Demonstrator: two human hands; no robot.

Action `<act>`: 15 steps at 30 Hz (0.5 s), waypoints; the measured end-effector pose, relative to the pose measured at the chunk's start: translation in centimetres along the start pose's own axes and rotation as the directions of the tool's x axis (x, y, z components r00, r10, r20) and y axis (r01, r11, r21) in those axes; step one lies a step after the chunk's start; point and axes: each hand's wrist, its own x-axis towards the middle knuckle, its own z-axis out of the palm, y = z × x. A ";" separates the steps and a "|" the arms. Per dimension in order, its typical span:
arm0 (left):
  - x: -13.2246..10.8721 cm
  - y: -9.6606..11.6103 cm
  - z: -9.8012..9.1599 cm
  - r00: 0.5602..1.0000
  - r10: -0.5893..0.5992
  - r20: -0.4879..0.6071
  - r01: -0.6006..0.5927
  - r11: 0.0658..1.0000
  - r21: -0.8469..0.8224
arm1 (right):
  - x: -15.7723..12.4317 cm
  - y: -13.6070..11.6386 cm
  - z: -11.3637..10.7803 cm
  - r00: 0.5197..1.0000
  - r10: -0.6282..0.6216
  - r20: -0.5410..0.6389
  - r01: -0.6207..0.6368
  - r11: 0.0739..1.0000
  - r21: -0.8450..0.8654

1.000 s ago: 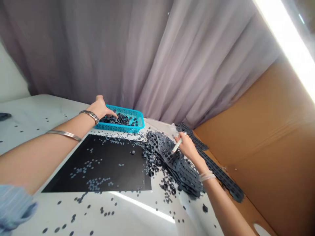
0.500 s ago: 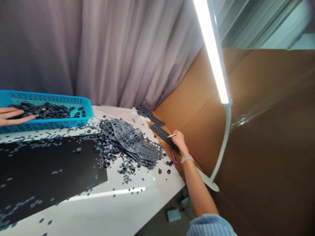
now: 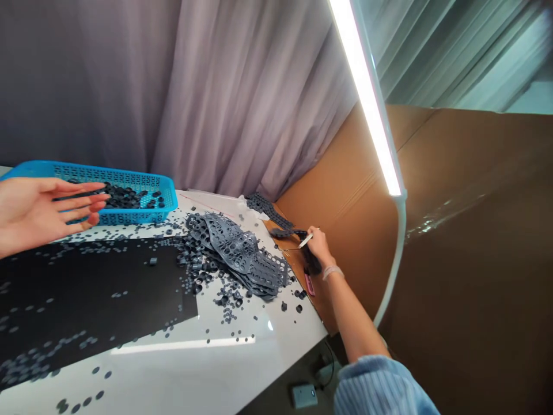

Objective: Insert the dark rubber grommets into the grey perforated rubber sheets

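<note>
My left hand (image 3: 52, 210) is held palm up with its fingers apart, in front of the blue basket (image 3: 170, 199) and holding nothing. Small black rubber-like rings (image 3: 123, 196) lie in that basket. At the right edge of the table, my right hand (image 3: 318, 244) is closed around a white-handled tool (image 3: 305, 241) with a thin tip. It also grips a dark perforated strip (image 3: 311, 259), which is bent up from the cardboard. Another perforated strip (image 3: 270, 210) lies just behind. Beside my right hand is a pink cutter-like tool (image 3: 309, 283).
A stack of grey perforated sheets (image 3: 242, 253) lies on the white table (image 3: 173, 374) among scattered rings and discs. Left of it is a black mat (image 3: 108, 294). A lit lamp (image 3: 371, 104) stands by the cardboard wall (image 3: 466, 230); a grey curtain (image 3: 224, 104) hangs behind.
My left hand has come further into view, in front of the basket. The strip under my right hand, flat before, is now bent and partly lifted. The view has shifted slightly.
</note>
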 end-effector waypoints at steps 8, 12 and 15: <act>-5.9 -0.3 6.3 0.978 0.072 0.197 -0.093 0.991 0.101 | 2.3 -10.3 -9.8 0.939 -0.338 -0.068 0.345 0.918 0.196; -7.5 -2.5 7.8 0.876 0.164 0.454 -0.279 0.939 0.200 | -1.8 -18.1 -11.8 0.810 -0.585 0.051 0.464 0.691 0.555; -8.3 -4.0 7.8 0.812 0.177 0.557 -0.329 0.926 0.186 | -4.6 -22.4 -11.9 0.744 -0.655 0.133 0.431 0.623 0.653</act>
